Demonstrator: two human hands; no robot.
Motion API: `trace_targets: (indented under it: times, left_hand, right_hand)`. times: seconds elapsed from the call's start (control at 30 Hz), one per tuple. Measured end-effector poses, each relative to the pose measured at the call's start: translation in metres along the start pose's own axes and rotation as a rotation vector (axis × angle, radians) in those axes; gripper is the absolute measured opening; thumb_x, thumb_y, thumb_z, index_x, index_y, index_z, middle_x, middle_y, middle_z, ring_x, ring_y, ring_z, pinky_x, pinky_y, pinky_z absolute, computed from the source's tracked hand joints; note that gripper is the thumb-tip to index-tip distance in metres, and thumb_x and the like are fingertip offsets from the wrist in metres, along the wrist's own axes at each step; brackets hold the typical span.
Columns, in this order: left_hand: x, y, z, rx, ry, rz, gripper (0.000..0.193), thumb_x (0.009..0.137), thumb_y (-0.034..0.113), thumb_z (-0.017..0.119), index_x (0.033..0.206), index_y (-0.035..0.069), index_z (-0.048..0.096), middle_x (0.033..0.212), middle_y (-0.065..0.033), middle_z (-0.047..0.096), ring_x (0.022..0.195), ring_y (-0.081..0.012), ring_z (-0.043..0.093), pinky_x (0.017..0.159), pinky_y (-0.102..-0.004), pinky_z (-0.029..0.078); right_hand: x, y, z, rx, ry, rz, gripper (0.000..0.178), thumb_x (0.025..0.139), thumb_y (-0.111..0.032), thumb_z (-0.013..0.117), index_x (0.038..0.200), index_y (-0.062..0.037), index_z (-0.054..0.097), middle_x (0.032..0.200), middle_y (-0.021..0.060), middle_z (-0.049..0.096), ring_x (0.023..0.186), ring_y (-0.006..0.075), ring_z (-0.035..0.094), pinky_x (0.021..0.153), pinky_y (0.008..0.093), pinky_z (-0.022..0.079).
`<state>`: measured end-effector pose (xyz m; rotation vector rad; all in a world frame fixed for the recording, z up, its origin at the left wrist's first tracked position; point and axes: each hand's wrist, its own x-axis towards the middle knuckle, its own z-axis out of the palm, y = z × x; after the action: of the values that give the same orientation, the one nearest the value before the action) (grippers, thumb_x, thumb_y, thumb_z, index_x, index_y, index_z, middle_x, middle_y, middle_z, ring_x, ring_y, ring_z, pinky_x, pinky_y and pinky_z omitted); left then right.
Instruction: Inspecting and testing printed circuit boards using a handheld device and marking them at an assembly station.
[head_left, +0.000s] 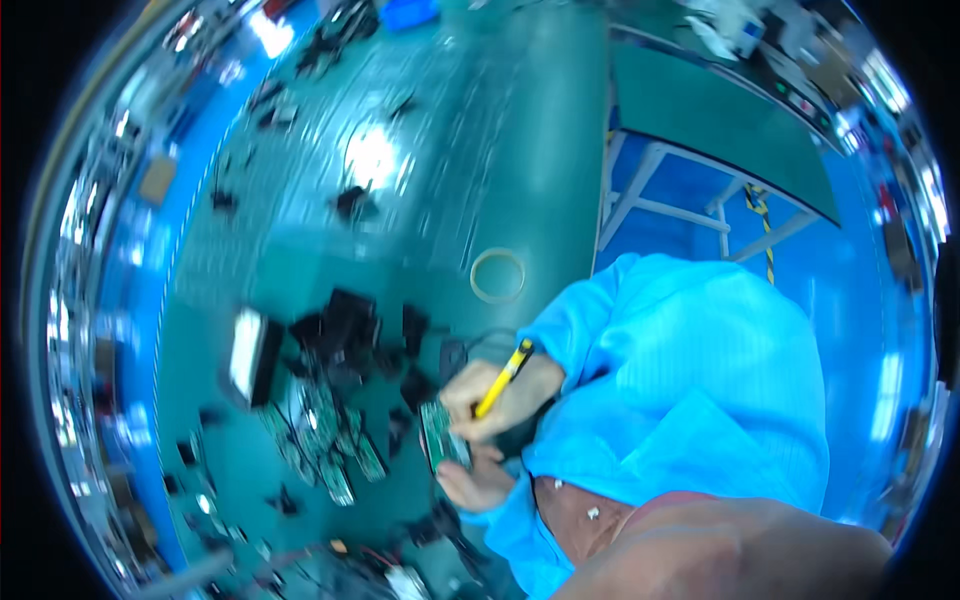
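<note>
A small green circuit board [436,428] is gripped at its lower edge by my left hand [477,481]. Over its upper part is my right hand [505,395], closed around a yellow pen [497,388] with a black end, its fingers at the board's edge. The pen slants up and to the right; its tip is hard to make out. To the left of my hands, several green circuit boards [318,428] lie heaped with dark cables. Just beyond them is a pile of black parts [343,335], blurred.
A ring-shaped tape roll [497,276] lies on the green worktop [535,180] beyond my hands. A black box with a white top [252,356] stands left of the black pile. Dark pieces and cables [430,530] lie nearby. Another green-topped table [715,125] stands at the far right.
</note>
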<state>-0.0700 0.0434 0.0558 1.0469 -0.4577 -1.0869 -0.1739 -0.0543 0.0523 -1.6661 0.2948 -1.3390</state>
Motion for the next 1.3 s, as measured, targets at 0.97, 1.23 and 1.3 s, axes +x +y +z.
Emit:
trace_targets:
  times: [0.97,1.23,1.3]
  left_hand:
    - [0.003,0.038,-0.023,-0.107,0.101,0.032,0.043,0.092,0.040,0.037,0.113,0.005,0.048,0.060,-0.0049,0.046,0.050,-0.0110,0.037,0.045,-0.0215,0.029]
    - [-0.007,0.058,-0.053,-0.260,0.032,0.070,0.042,0.092,0.039,0.037,0.112,0.004,0.050,0.056,-0.0020,0.038,0.048,-0.0093,0.030,0.046,-0.0202,0.024]
    - [-0.001,0.045,-0.051,-0.253,0.006,0.054,0.042,0.092,0.039,0.037,0.112,0.004,0.050,0.055,-0.0016,0.036,0.048,-0.0092,0.029,0.046,-0.0202,0.023]
  right_hand:
    - [-0.015,0.015,-0.231,-1.347,-0.475,0.882,0.023,0.082,-0.027,0.059,0.088,-0.0046,0.063,0.084,0.0086,0.062,0.072,0.0228,0.058,0.069,0.0289,0.047]
    - [0.004,0.000,-0.242,-1.643,-0.535,0.666,0.013,0.078,-0.019,0.060,0.077,-0.0060,0.063,0.073,0.0062,0.062,0.065,0.0245,0.057,0.077,0.0339,0.042]
    - [0.012,-0.018,-0.249,-1.744,-0.584,0.652,0.012,0.078,-0.017,0.060,0.075,-0.0064,0.063,0.071,0.0055,0.063,0.065,0.0244,0.057,0.079,0.0345,0.041]
